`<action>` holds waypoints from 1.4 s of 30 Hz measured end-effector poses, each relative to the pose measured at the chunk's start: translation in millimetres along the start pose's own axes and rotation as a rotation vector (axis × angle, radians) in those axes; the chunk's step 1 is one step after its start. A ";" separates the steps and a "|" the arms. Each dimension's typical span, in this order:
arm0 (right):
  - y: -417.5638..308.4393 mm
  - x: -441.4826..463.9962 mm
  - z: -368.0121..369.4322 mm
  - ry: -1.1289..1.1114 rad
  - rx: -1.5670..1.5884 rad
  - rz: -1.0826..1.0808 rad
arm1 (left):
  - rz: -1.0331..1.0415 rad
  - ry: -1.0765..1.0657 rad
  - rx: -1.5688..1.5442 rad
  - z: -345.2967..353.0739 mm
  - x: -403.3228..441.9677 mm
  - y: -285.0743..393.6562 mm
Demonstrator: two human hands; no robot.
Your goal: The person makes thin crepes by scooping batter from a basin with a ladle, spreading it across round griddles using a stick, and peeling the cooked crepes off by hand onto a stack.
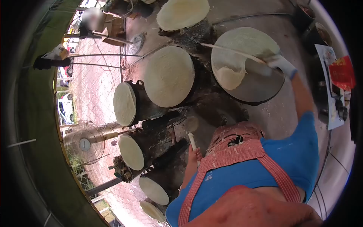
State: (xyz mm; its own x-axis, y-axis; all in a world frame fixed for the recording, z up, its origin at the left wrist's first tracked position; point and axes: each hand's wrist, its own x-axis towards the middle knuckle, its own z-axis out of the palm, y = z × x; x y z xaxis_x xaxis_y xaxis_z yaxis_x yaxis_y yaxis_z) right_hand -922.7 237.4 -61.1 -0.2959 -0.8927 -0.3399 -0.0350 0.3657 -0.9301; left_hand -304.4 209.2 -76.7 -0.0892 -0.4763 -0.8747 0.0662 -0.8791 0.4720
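My right hand (279, 63), in a white glove and partly blurred, is closed on the end of a long thin wooden stick (234, 51). The stick reaches leftward over the large round griddle (264, 90) at the right. A pale sheet of batter (245, 38) covers the griddle's far part, and a thicker creamy patch of batter (230, 77) lies at its left. The near part shows bare grey metal. Low in front of my apron, my left hand (195, 155) is wrapped round the pale handle of what looks like a ladle (192, 140), its round head blurred.
More round griddles carry pale sheets, among them a middle one (169, 76), a far one (182, 14) and smaller ones at the left (124, 104). A fan (84, 144) stands by the wire fence. At the right are a white board (326, 56), a red packet (342, 72) and dark buckets (303, 17).
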 end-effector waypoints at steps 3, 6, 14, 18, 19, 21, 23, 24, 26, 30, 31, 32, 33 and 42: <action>-30.6 5.4 15.7 -0.070 -0.063 0.227 | 0.048 -0.082 0.057 -16.5 3.1 -1.6; 2.1 -41.4 2.1 -0.189 -0.134 0.251 | 0.066 -0.104 0.112 -24.4 -1.0 13.3; 107.8 -346.2 93.4 0.539 0.291 0.426 | -0.075 -0.260 0.273 -75.1 51.9 52.9; 44.0 -252.0 288.9 0.890 0.376 0.333 | -0.219 -0.421 0.160 -90.9 47.6 79.1; 71.7 -213.9 320.1 0.943 0.115 0.158 | -0.143 -0.462 0.204 -86.2 33.8 84.8; 63.8 -152.6 367.7 1.004 -0.096 -0.095 | -0.120 -0.463 0.179 -85.4 18.0 91.1; 46.0 -152.2 378.7 0.914 -0.459 0.183 | -0.128 -0.585 0.154 -101.0 12.1 92.6; 48.5 -162.8 376.5 0.907 -0.627 0.255 | -0.150 -0.721 0.121 -105.3 13.4 95.7; 51.9 -191.0 356.2 0.927 -0.806 0.386 | -0.148 -0.776 0.109 -120.3 11.1 91.0; 48.9 -216.4 347.2 1.117 -0.571 0.313 | -0.349 -0.957 -0.140 -138.8 5.8 84.3; 37.8 -201.8 351.9 1.198 -0.418 0.216 | -0.360 -0.973 -0.149 -141.5 6.7 78.2; 50.2 -176.0 353.3 1.210 -0.242 0.060 | -0.430 -1.016 -0.261 -144.4 7.2 75.8; 43.7 -156.4 360.2 1.098 -0.064 0.138 | -0.489 -1.063 -0.375 -142.9 7.7 70.2; 28.1 -201.3 280.2 1.052 -0.377 0.156 | -0.086 -0.962 0.001 -120.3 -19.9 72.5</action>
State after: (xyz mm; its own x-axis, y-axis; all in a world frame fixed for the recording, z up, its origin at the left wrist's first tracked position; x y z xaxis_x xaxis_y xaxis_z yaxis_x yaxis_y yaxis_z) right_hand -596.7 353.6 -57.9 -0.9732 -0.2298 0.0040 -0.1610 0.6690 -0.7256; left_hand -178.3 156.8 -38.3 -0.8697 -0.2195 -0.4421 0.0209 -0.9113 0.4113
